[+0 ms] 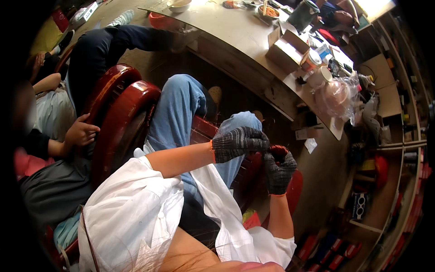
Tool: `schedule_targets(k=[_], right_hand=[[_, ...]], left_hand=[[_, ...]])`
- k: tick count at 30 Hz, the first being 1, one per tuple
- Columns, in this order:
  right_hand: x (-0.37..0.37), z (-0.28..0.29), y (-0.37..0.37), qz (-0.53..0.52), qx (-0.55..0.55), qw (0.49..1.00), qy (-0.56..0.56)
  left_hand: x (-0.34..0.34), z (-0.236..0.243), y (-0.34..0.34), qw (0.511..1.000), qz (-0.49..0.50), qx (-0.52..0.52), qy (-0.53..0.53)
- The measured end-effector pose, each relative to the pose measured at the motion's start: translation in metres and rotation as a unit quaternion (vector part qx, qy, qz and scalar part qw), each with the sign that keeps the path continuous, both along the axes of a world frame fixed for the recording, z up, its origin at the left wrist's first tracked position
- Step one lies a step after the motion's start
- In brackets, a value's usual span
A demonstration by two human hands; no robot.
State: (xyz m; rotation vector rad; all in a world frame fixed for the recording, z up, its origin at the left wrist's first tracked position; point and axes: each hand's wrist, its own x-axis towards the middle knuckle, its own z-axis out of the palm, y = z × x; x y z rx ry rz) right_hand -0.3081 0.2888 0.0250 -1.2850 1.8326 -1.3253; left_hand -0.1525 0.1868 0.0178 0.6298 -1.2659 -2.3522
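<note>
Co-worker's hand: I see it [81, 131] well left of both sets of fingers, beside the red armrests [140, 93].
Left hand: gloved [240, 144], over the jeans [240, 120]; fingers together, tips toward the right hand; I can't tell whether they pinch anything.
Dark red piece: [278, 148] just right of the left fingertips, bowing toward the table; long axis unclear to me.
Right hand: gloved [281, 172], fingers curled round the piece.
Table: pale top [217, 22], near edge beyond all fingertips, well apart.
Floor: [326, 181] between right fingers and loaded shelves [387, 148].

dk red item [278, 148], curved, at r hand [280, 173]
</note>
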Motion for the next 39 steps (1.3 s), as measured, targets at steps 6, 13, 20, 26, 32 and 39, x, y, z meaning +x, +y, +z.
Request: schedule_targets(k=[6,13,20,26,32,39], right_hand=[[0.006,-0.006,-0.003,-0.002,0.03,0.986,-0.162],[0.003,-0.011,-0.002,0.008,0.04,0.998,-0.051],[0.007,-0.009,-0.004,0.006,0.008,1.0,-0.003],[0.003,0.003,-0.006,0.042,0.041,0.991,-0.118],[-0.043,-0.027,0.0,0.109,0.06,0.883,-0.453],[-0.024,-0.01,-0.007,0.165,0.066,0.893,-0.412]], left_hand=[[-0.003,-0.002,0.0,0.952,0.077,-0.294,-0.013],[-0.008,-0.005,0.013,0.935,0.14,-0.325,-0.024],[-0.005,-0.007,0.006,0.901,0.151,-0.407,-0.018],[-0.003,-0.019,0.002,0.985,0.068,-0.157,0.011],[0.013,-0.006,-0.038,0.957,0.089,-0.272,0.05],[0.038,-0.001,-0.066,0.962,0.164,-0.217,-0.027]])
